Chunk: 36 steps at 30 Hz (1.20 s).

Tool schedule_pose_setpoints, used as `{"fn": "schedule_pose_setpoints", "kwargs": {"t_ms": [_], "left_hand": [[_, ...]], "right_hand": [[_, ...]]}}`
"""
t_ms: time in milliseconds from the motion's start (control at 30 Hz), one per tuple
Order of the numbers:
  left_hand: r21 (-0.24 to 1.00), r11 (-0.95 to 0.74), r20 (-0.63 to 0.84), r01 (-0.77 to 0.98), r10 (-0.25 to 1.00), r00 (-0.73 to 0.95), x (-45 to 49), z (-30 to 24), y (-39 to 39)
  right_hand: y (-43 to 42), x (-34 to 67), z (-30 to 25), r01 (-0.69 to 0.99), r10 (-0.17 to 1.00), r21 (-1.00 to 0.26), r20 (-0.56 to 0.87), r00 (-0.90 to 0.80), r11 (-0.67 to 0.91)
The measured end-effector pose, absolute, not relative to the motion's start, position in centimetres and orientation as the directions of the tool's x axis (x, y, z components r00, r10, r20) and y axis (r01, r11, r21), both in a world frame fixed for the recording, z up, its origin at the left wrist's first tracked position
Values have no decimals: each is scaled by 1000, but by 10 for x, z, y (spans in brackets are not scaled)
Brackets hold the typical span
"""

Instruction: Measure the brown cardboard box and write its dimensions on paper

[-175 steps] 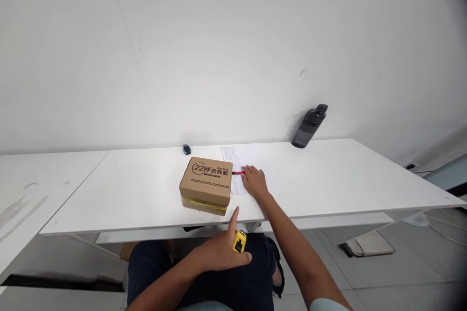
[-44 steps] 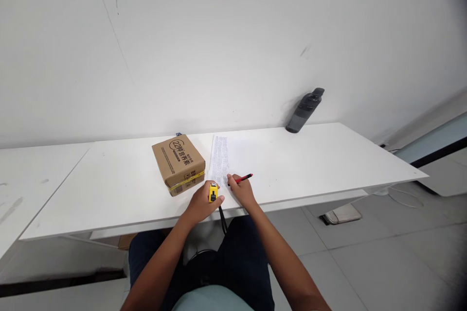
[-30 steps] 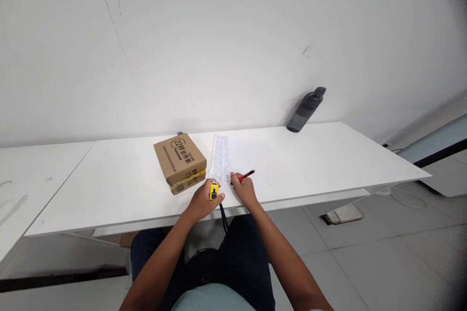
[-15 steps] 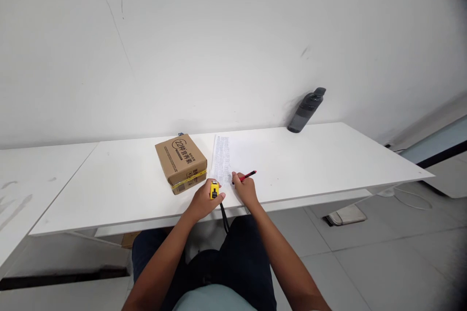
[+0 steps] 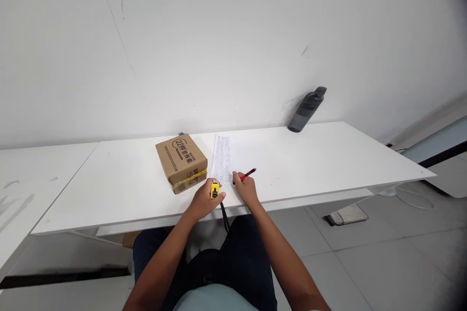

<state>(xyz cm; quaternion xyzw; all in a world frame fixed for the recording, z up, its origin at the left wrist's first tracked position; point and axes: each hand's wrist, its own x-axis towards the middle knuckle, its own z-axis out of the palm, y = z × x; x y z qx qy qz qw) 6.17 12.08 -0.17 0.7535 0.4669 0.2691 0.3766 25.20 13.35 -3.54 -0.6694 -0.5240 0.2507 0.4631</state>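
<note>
Two hands (image 5: 202, 200) (image 5: 245, 189), one pen (image 5: 249, 174), one tape measure (image 5: 215, 189); one lettered box (image 5: 181, 160)

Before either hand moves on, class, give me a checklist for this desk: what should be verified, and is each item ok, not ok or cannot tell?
1. Pen gripped in the right hand: ok.
2. Tape measure held in the left hand: ok.
3. Box off the written part of the paper: ok, it sits to the left.
4. Pen tip touching the paper: cannot tell, too small to see.
5. Bottle clear of both hands: ok, it is near the wall.
6. Small object behind the box fully visible: not ok, mostly hidden.
</note>
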Motion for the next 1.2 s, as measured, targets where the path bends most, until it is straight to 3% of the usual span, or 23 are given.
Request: {"fn": "schedule_pose_setpoints", "kwargs": {"t_ms": [533, 867, 1067, 1200], "left_hand": [[806, -281, 58, 521, 914, 402, 62, 3, 118], [812, -286, 75, 509, 916, 395, 61, 1, 118], [815, -275, 61, 510, 916, 396, 60, 4, 116], [812, -282, 72, 511, 917, 392, 60, 7, 113]], "right_hand": [[135, 250, -39, 470, 924, -883, 191, 331, 14], [134, 248, -36, 379, 953, -916, 220, 209, 129], [133, 250, -39, 299, 941, -950, 182, 284, 94], [134, 253, -44, 356, 863, -908, 353, 360, 223]]}}
